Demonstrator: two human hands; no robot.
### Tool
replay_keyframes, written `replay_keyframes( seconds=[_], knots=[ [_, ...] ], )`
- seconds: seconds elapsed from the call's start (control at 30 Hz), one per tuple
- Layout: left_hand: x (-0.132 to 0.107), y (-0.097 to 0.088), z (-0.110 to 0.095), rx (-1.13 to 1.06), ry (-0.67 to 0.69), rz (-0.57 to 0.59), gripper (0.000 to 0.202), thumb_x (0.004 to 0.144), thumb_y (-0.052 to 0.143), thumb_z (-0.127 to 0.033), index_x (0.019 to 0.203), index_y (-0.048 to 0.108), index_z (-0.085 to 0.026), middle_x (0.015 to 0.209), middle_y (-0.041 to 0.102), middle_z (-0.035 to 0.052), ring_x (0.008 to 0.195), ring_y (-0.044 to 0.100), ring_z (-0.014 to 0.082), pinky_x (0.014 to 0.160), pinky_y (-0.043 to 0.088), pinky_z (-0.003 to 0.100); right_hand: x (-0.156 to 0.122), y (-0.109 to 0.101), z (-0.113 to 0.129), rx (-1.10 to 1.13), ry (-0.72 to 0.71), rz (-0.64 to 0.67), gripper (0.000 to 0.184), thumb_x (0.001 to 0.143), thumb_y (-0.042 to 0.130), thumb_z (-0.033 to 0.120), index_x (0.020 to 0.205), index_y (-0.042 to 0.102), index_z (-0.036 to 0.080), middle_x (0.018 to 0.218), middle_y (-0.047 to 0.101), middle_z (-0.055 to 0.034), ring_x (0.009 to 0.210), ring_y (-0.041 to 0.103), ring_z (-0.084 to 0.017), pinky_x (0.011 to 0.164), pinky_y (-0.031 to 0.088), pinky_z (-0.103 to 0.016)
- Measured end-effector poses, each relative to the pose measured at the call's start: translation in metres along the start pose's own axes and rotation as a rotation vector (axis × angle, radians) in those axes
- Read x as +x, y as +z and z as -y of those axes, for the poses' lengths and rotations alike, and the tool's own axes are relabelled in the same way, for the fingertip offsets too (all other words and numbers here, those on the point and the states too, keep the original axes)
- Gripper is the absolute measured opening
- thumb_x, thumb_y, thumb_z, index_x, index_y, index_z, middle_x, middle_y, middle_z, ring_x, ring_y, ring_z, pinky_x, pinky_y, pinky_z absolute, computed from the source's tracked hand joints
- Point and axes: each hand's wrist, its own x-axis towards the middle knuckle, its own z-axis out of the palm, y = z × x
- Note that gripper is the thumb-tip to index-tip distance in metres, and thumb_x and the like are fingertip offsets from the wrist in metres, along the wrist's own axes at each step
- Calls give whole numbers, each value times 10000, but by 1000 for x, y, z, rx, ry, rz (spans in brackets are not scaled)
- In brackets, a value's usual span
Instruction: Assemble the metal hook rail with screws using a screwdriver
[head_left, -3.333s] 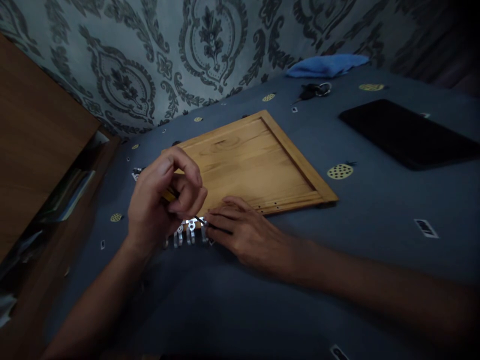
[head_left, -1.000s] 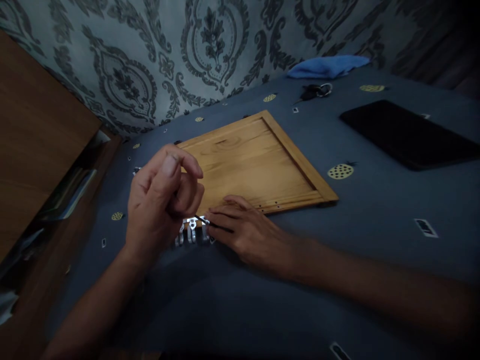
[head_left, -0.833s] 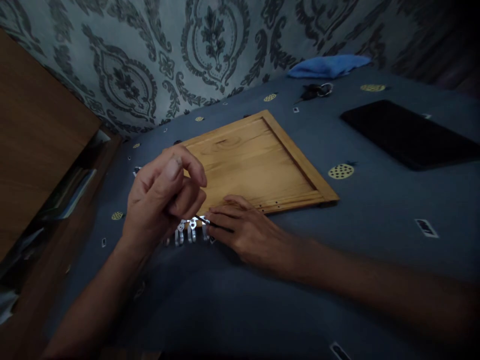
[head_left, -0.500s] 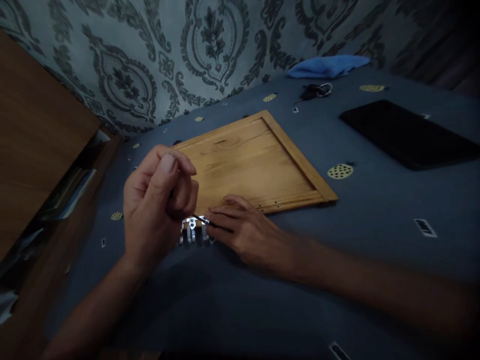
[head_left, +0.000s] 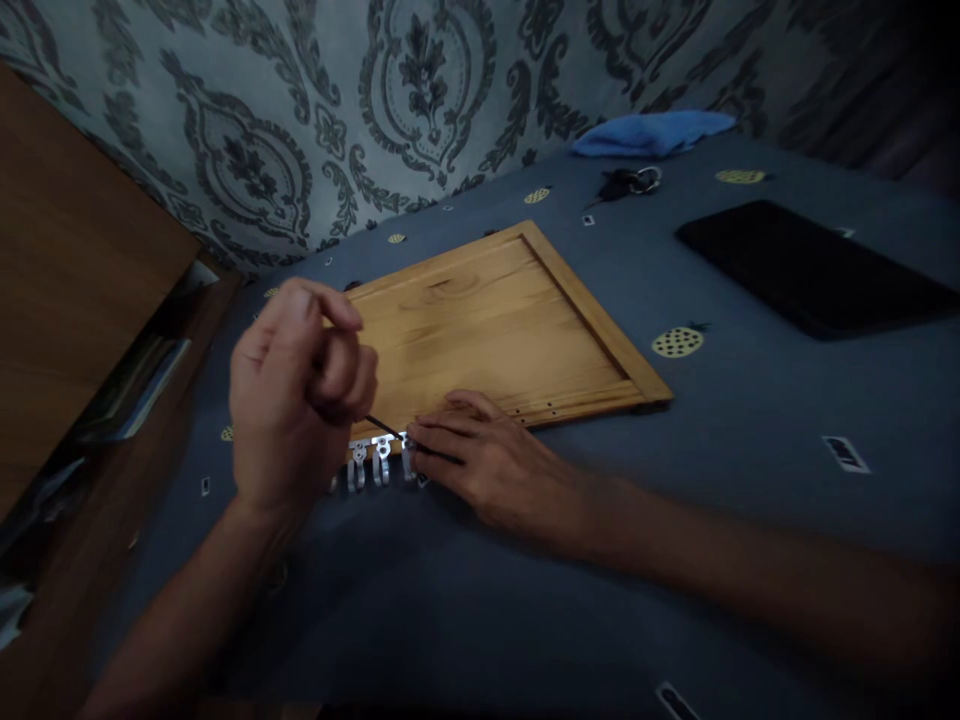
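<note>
My left hand (head_left: 296, 395) is closed in a fist, raised over the near left side of a framed wooden panel (head_left: 465, 320). From it a thin dark tool shaft (head_left: 384, 427) slants down to the right; the handle is hidden inside the fist. The shaft reaches a silver metal hook rail (head_left: 381, 447) lying along the panel's near edge, several hooks hanging off that edge. My right hand (head_left: 487, 450) rests at the panel's edge, fingers together, its fingertips closed at the rail's right end beside the shaft. The thumb is hard to make out.
Small dark holes (head_left: 551, 408) mark the panel's near edge, right of my hand. On the blue patterned cloth (head_left: 735, 520) lie a black flat object (head_left: 810, 270), keys (head_left: 634, 183) and a blue cloth (head_left: 652, 133). Wooden furniture (head_left: 82, 300) stands at the left.
My left fist has moved a little left and turned, showing more of the shaft and more hooks. My right hand stays in place on the rail.
</note>
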Motion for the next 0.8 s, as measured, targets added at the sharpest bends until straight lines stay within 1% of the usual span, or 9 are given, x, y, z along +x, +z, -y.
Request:
replay_keyframes(
  seconds=[0.07, 0.1, 0.17, 0.3, 0.47, 0.53, 0.67, 0.8],
  knots=[
    [3, 0, -2, 12, 36, -125, 329, 1033, 625, -298, 753, 710, -148, 466, 193, -103, 391, 117, 49, 357, 179, 166, 0, 1, -1, -1, -13, -33, 196, 1021, 589, 120, 1152, 735, 111, 1252, 766, -127, 1179, 670, -264, 1099, 441, -483],
    [3, 1, -3, 24, 30, -161, 332, 1028, 632, -305, 743, 711, -155, 461, 189, -102, 390, 113, 52, 352, 168, 172, 0, 2, -1, 2, -19, -40, 193, 1014, 599, 120, 1151, 734, 104, 1258, 764, -134, 1181, 672, -267, 1094, 445, -483],
    [3, 4, -6, 47, 1, -188, 310, 987, 692, -330, 722, 710, -171, 452, 192, -102, 390, 105, 55, 351, 150, 187, 0, 1, -1, 13, -22, -42, 189, 1007, 610, 126, 1148, 732, 98, 1238, 769, -137, 1169, 676, -274, 1088, 452, -485],
    [-2, 10, -7, 57, -38, -170, 299, 928, 767, -372, 705, 706, -182, 447, 216, -104, 386, 107, 52, 355, 161, 192, 2, -2, 0, 13, -2, -4, 177, 1004, 600, 113, 1128, 726, 112, 1192, 772, -127, 1141, 677, -274, 1085, 452, -490],
    [-5, 12, -3, 36, -13, -171, 293, 940, 764, -355, 729, 699, -162, 456, 247, -108, 390, 117, 43, 372, 203, 162, 1, -2, 0, -1, -2, 20, 213, 1029, 545, 123, 1144, 724, 114, 1212, 762, -122, 1143, 667, -271, 1098, 440, -481],
    [-5, 11, -1, 45, -11, -160, 299, 952, 747, -362, 734, 692, -166, 461, 240, -109, 393, 118, 46, 376, 209, 167, 1, -2, 0, 4, -4, 12, 217, 1032, 536, 123, 1143, 722, 113, 1216, 761, -119, 1140, 664, -268, 1100, 433, -477],
    [-6, 12, -1, 94, -55, -153, 317, 986, 700, -379, 731, 664, -194, 478, 213, -104, 403, 117, 60, 387, 196, 192, 1, -1, -1, 13, 2, 20, 211, 1029, 549, 118, 1154, 719, 124, 1212, 760, -123, 1141, 659, -254, 1103, 427, -475],
    [-7, 12, -2, 102, -65, -114, 299, 965, 726, -381, 734, 665, -202, 487, 221, -99, 411, 132, 67, 389, 176, 210, 1, -2, 0, 21, 6, 20, 211, 1013, 561, 99, 1146, 724, 124, 1201, 763, -132, 1146, 660, -263, 1097, 437, -492]
  ],
)
